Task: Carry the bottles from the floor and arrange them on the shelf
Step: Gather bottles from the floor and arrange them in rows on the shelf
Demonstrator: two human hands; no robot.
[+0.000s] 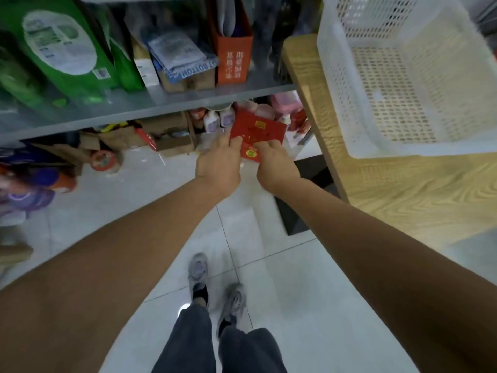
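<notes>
White perforated plastic basket [338,84], one, sits on one pale wood-grain table [403,189]. One grey metal shelf [134,109] spans the left. The left hand [219,162] and right hand [277,164] pinch two flat red packets [258,129]. Just behind them, two small white bottles [211,121] stand under the shelf.

Both forearms are showing bare along their whole visible length, and so are the left hand [219,162] and the right hand [277,165]. Lower down, the person is wearing loose dark charcoal-grey cloth trousers [193,343], the legs hanging wide and creasing softly towards the hems. Short black socks [201,293] are peeking out at the ankles. On the feet they're wearing pale grey mesh-look trainers, a left trainer [198,271] and a right trainer [233,301], rounded at the toe and carrying a faint lilac tinge, though motion blur is smearing the finer detail.
</notes>
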